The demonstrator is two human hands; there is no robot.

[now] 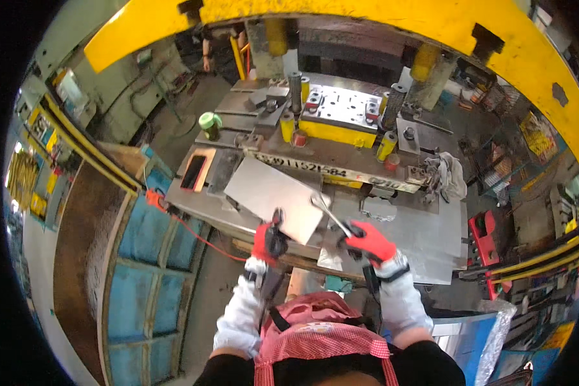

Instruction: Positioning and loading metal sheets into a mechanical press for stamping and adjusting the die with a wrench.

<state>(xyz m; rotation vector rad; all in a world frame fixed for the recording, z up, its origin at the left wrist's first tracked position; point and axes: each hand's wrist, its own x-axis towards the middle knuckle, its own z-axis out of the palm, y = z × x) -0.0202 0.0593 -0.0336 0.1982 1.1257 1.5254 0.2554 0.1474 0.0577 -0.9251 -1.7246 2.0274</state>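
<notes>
A flat rectangular metal sheet (270, 194) is tilted over the near edge of the press bench. My left hand (270, 240), in a red and black glove, is closed on its near edge with the thumb on top. In a matching glove, my right hand (370, 243) is wrapped round a silver metal rod with a rounded end (332, 214). The rod's far end meets the right edge of the sheet; whether it grips or only touches the sheet I cannot tell. Flat metal sheeting (412, 235) covers the bench to the right.
Beyond the sheet is a press die (341, 108) with yellow sides, under a yellow press frame (367, 16). A green-lidded bottle (209, 125) and a dark phone-like slab (193, 172) are at left. A grey cloth (449, 178) lies right. Another person's arm (206, 55) shows behind.
</notes>
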